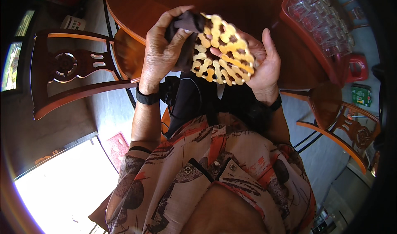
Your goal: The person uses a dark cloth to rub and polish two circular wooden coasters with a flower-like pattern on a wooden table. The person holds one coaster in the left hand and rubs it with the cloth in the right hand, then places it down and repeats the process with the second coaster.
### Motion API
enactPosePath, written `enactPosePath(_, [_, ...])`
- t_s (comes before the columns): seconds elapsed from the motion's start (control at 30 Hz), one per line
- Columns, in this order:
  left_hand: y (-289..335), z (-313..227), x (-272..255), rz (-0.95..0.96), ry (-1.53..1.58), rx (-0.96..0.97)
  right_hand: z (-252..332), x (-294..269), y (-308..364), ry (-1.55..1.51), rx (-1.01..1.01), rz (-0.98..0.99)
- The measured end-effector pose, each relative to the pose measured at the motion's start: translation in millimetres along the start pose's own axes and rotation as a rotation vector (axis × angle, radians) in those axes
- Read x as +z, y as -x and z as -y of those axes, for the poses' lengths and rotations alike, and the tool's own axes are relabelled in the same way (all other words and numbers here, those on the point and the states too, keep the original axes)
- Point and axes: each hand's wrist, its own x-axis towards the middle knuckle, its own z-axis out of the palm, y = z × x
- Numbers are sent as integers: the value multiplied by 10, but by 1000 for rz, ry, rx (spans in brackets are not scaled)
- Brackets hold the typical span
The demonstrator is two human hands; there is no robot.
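Observation:
A round openwork wooden trivet [216, 30], made of pale yellow peanut-shaped pieces with gaps between them, is held up in front of me. My right hand [266, 64] supports it from behind and along its right edge, with the thumb pointing up; one fingertip shows through the gaps. A dark brown cloth [188, 21] is pinched in my left hand [159, 50], between thumb and fingers. The cloth lies against the trivet's upper left rim and covers part of it. Most of my right fingers are hidden behind the trivet.
A round wooden table [136, 4] spreads beyond my hands. On its right stands a red tray [291, 25] holding several clear glasses [318, 21]. Carved wooden chairs flank me, one at the left [74, 91] and one at the right [331, 141].

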Motion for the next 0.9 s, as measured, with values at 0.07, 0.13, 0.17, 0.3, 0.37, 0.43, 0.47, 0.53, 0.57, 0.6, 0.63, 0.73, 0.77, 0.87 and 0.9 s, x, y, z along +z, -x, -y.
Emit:
enactPosePath(0.07, [-62,-64,22,61,-78,38,10,-6,-48,-76,33,85])
enactPosePath(0.13, [-147,-127,33,73,-275,137,-1,44,-42,269,-80,-87])
enactPosePath(0.17, [-190,-149,41,79,-284,142,3,84,-21,477,-72,-227])
enactPosePath(0.3, [-338,-141,41,136,-348,216,29,193,-19,472,67,-259])
enactPosePath(0.37, [-369,-126,24,149,-433,261,11,203,-13,410,82,-355])
enactPosePath(0.43, [-357,-137,22,32,-428,210,-16,165,-19,262,27,-335])
enactPosePath(0.47, [-343,-142,51,-11,-444,162,-23,132,-19,196,-9,-291])
enactPosePath(0.53, [-257,-208,92,-81,-410,26,-44,52,-16,72,-56,-243])
enactPosePath(0.57, [-240,-221,152,-2,-471,192,-44,11,-9,94,-46,-216])
enactPosePath(0.6, [-221,-233,212,26,-532,330,-33,-28,-2,82,-32,-154])
enactPosePath(0.63, [-165,-232,296,109,-711,380,-25,-56,13,111,-38,-125])
enactPosePath(0.73, [-67,-152,521,114,-898,325,13,-75,80,173,2,-216])
enactPosePath(0.77, [-96,-106,505,104,-805,371,41,-78,66,212,45,-219])
enactPosePath(0.87, [-110,-6,439,105,-691,374,67,-29,40,324,108,-195])
enactPosePath(0.9, [-118,11,401,84,-736,462,54,6,42,342,129,-255])
